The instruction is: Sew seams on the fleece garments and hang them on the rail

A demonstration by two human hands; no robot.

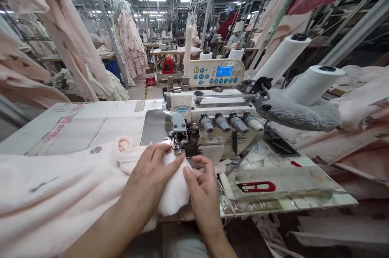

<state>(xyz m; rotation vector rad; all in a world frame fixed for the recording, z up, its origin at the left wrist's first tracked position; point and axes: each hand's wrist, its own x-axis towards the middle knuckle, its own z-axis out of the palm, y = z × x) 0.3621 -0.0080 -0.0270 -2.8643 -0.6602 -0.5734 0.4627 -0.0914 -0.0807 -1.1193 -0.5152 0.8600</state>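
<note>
Pale-pink fleece cloth (174, 195) lay beneath the spread left hand (154, 164), at the white metal sewing machine (219, 108). The right hand (203, 183) sat half-curled at the cloth's right edge; pinching could not be confirmed.

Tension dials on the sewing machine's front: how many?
4, in one row on the front of the sewing machine: leftmost dial, second dial, third dial, and the paler rightmost dial. Any on hidden sides can't be seen.

The left hand (152, 165) rests on pale pink fabric (174, 195) at the sewing machine (186, 102). The right hand (205, 187) seems to pinch the fabric's edge.
</note>
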